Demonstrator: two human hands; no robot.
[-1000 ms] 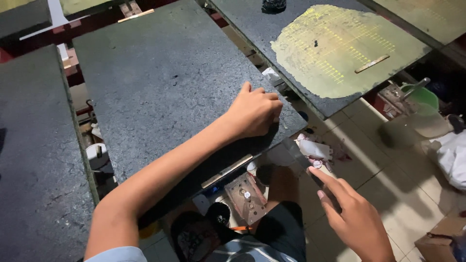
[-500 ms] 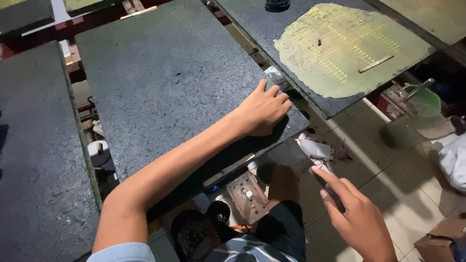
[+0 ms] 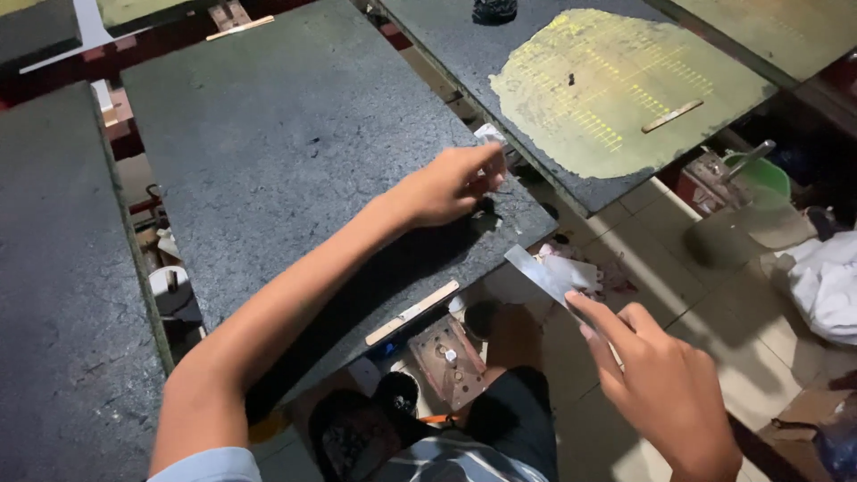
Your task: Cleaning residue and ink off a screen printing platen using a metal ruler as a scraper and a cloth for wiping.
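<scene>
Pinching a small pale scrap [image 3: 489, 136] — left hand [image 3: 451, 183] at the far edge of the dark tabletop [image 3: 286, 152] | right hand [image 3: 665, 393] gripping a flat grey strip [image 3: 536, 272] below that edge — yellow-stained board [image 3: 616, 89] beyond

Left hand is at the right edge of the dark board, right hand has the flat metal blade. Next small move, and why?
Probably bring the blade in the right hand up to the board edge where the left hand pinches a small white scrap. The blade sits below the board, apart from it, while the left fingers are already on that spot.
</scene>
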